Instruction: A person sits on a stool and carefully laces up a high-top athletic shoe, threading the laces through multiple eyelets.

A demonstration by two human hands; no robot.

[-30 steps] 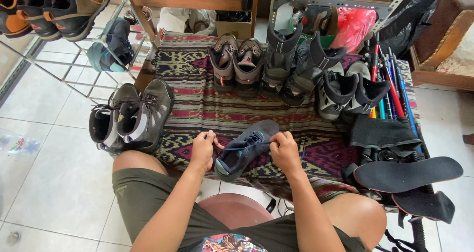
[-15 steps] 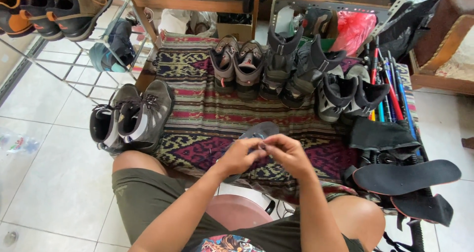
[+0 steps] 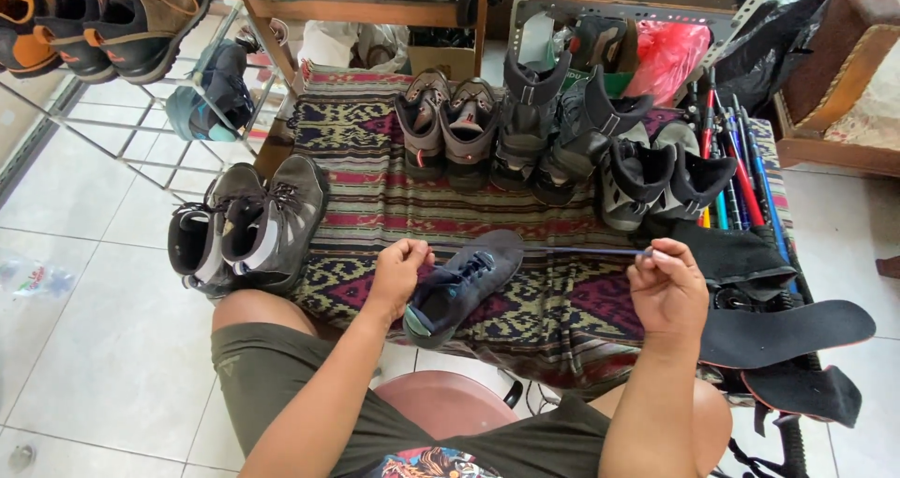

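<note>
Shoe: dark blue shoe (image 3: 459,286) lies at the near edge of the patterned cloth (image 3: 375,206).
Change: hands, together half a second ago, have spread apart.
Left hand (image 3: 398,272): clenched on the lace end beside the shoe.
Right hand (image 3: 667,286): pinching the blue lace (image 3: 581,250), drawn taut rightward.

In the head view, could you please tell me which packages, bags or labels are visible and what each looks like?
Cardboard box: brown, rectangular, under the wooden shelf, top centre.
Red plastic bag: crumpled, glossy, top right behind the boots.
Black plastic bag: shiny, crinkled, far top right.
Clear wrapper: on left floor tiles, coloured print.
</note>
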